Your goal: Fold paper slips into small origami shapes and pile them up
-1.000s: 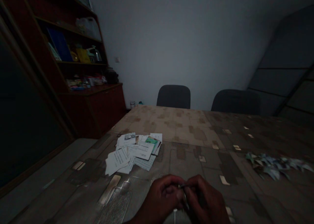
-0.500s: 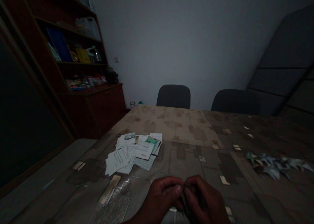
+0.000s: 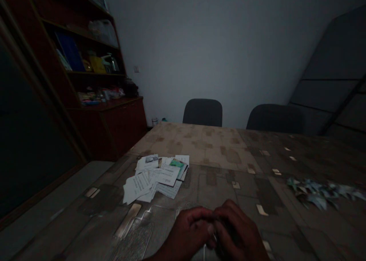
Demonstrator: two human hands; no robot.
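At the near edge of the view, my left hand [image 3: 191, 230] and my right hand [image 3: 238, 230] meet over the table, fingertips touching. Both are closed, thumbs and fingers pinched together around something small and dark, mostly hidden between them. Its kind does not show. Beyond my left hand lies a loose spread of printed paper sheets [image 3: 168, 175], white with text and one with a green patch. Off to the right sits a row of folded paper pieces [image 3: 317, 192] with pointed tips.
A patterned brown cloth covers the table [image 3: 208, 142]. Two dark chairs, one in the middle [image 3: 203, 111] and one at the right [image 3: 274, 118], stand behind it. A red-brown cabinet [image 3: 120, 120] with loaded shelves is at the left, near a glass [image 3: 154, 121].
My fingers have shifted slightly: the left thumb has drawn in lower and the right knuckles have risen a little. The papers and folded pieces stay in place.
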